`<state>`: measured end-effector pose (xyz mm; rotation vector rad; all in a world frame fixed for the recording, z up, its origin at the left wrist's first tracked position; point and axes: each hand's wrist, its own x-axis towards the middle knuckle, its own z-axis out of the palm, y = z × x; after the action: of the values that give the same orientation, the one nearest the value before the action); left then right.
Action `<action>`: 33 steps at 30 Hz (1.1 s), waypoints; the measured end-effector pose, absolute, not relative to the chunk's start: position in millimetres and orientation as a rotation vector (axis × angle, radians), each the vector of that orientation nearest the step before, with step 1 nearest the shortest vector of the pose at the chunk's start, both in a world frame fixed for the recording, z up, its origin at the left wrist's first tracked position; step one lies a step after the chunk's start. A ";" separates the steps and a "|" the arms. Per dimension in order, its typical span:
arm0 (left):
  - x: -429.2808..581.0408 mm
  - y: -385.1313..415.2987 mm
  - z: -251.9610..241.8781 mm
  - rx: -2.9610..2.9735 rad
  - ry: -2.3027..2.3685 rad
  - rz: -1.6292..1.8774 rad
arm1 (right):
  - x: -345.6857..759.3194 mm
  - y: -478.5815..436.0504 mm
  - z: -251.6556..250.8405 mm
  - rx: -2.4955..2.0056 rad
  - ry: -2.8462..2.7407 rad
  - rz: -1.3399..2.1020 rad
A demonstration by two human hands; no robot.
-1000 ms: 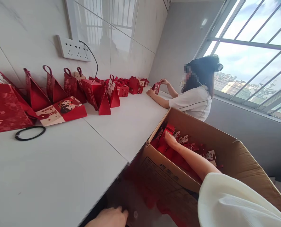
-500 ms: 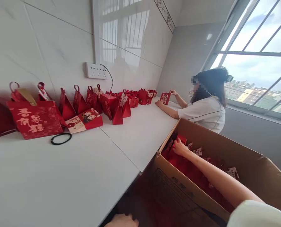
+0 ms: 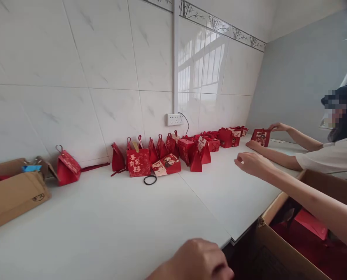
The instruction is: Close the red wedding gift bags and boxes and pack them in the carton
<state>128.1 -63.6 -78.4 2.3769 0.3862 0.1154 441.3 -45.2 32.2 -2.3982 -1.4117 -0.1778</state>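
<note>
My right hand (image 3: pixel 253 165) is above the white table, near the co-worker's forearm, its fingers curled in and nothing visible in them. Close to the table's front edge is my left hand (image 3: pixel 202 260), loosely closed, with no object showing; the lower frame edge cuts off part of it. Below my right forearm stands an open cardboard box (image 3: pixel 281 243) with red gift boxes inside, one flat red piece (image 3: pixel 312 223) on top. On the table are a red gift box with gold lettering (image 3: pixel 138 162), a box lying on its side (image 3: pixel 167 164) and a black hair tie (image 3: pixel 150 180).
Several red handled gift boxes (image 3: pixel 196 159) line the tiled wall. At the left are another red box (image 3: pixel 67 168) and a brown cardboard carton (image 3: pixel 16 198). On the right, a co-worker's hands (image 3: pixel 279 127) hold a red gift box (image 3: pixel 260 138). A power strip (image 3: pixel 175 119) is on the wall.
My right hand has come up out of the cardboard box and over the table. My left hand has risen further into view. The view has swung left, showing the brown carton.
</note>
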 end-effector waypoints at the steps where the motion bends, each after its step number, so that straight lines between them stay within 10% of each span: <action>1: 112.8 -51.7 -71.5 2.417 0.445 0.276 | 425.5 -32.2 24.5 -2.380 -1.530 -0.158; 9: 20.2 36.9 -74.8 1.742 1.317 1.106 | 276.3 67.7 -37.4 -1.864 -2.231 -0.164; 18: 23.4 39.3 -77.6 1.656 1.187 1.077 | 221.7 119.6 -66.9 -1.810 -2.170 -0.310; 33: 20.8 50.1 -74.9 1.471 1.124 1.331 | 246.8 56.9 13.1 -1.565 -1.481 0.030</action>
<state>20.8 50.1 -74.9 1.4714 1.1243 1.3311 246.8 56.9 13.1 -1.5649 -1.4813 0.0295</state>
